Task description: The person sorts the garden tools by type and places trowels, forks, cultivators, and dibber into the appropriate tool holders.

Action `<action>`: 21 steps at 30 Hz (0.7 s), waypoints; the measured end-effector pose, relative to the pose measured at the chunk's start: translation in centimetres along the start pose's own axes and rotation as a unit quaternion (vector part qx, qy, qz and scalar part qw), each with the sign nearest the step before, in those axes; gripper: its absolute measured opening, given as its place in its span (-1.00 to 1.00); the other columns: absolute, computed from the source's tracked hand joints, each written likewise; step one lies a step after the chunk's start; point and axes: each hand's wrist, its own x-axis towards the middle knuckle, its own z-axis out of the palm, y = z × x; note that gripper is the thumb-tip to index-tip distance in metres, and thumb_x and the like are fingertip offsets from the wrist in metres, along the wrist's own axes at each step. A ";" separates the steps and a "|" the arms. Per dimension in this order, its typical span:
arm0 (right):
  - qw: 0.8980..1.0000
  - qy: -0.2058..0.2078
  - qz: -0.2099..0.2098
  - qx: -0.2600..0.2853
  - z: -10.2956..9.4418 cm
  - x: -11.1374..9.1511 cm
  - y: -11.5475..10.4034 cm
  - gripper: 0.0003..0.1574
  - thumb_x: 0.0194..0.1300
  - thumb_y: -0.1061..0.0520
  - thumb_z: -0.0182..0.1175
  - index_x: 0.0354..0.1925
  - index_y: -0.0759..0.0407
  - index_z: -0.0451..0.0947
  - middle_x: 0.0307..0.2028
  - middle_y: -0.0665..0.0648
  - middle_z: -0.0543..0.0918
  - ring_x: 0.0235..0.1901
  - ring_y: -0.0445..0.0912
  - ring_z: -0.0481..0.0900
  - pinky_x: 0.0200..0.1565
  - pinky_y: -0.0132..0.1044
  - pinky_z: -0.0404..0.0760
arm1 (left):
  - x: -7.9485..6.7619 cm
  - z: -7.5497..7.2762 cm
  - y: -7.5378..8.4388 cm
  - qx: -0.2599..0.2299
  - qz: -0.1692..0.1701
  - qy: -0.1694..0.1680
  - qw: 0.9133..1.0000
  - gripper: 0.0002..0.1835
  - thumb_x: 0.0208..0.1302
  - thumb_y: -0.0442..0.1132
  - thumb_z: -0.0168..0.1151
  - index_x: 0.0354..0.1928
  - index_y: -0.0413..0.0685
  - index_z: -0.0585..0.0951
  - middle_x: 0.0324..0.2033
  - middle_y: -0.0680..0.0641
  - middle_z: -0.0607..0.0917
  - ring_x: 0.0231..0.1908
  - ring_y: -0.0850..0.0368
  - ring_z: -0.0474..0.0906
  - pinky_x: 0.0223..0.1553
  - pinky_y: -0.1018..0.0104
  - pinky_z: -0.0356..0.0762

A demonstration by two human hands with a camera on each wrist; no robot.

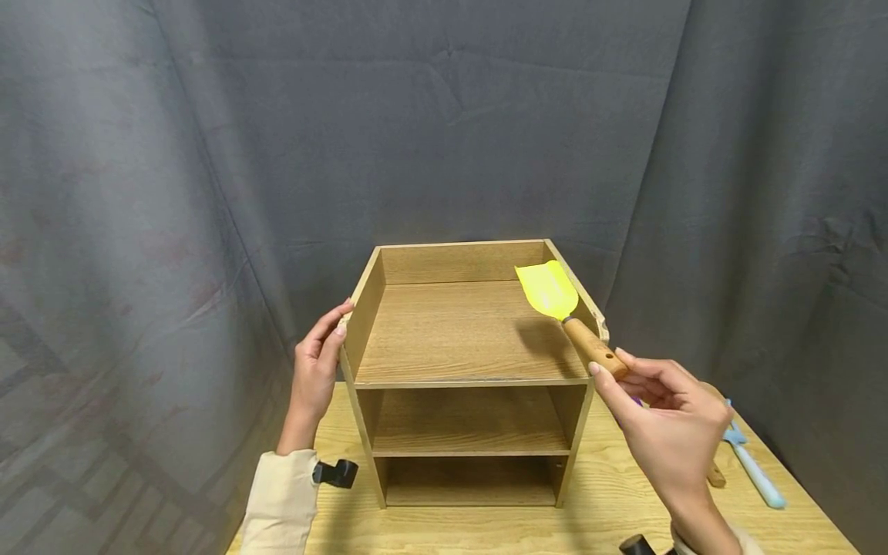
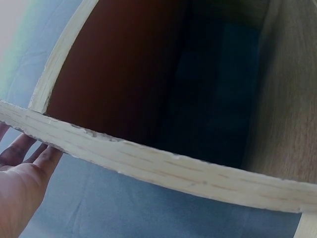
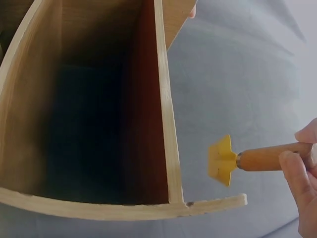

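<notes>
- We see the left hand [image 1: 317, 370] raised above the left edge of the bench [image 1: 624, 478], its fingers [image 1: 331, 316] and thumb stretched forward.
- We see the right hand [image 1: 669, 420] nearer the right edge, thumb and fingers bent into a pinch.
- We see both wrists [image 1: 298, 433] bare beyond cream sleeves [image 1: 280, 497].

No text, label, brand, number or sign can be read on anything shown in the head view or in either wrist view.
</notes>
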 end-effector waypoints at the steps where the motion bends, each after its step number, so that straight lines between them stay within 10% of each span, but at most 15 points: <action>1: 1.000 0.000 -0.001 -0.001 0.1 -0.1 0.0 -0.66 -0.22 0.65 0.36 -0.33 0.61 0.62 -0.51 0.15 0.70 -0.60 -0.26 0.62 -0.52 -0.56 0.51 | 0.0 0.0 0.0 -0.001 0.000 0.000 1.000 -0.63 0.49 -0.33 -0.05 0.25 -0.30 0.47 0.25 -0.16 0.47 0.18 0.08 0.42 0.03 0.38 0.45; 21: 0.999 -0.006 -0.012 -0.038 1.9 -1.7 1.7 -0.65 -0.27 0.57 0.45 -0.37 0.46 0.69 -0.51 0.18 0.67 -0.57 -0.31 0.63 -0.54 -0.59 0.47 | -0.2 -0.2 -0.2 -0.010 0.007 0.001 1.000 -0.63 0.49 -0.34 -0.06 0.24 -0.35 0.46 0.25 -0.22 0.45 0.21 0.09 0.40 0.05 0.39 0.43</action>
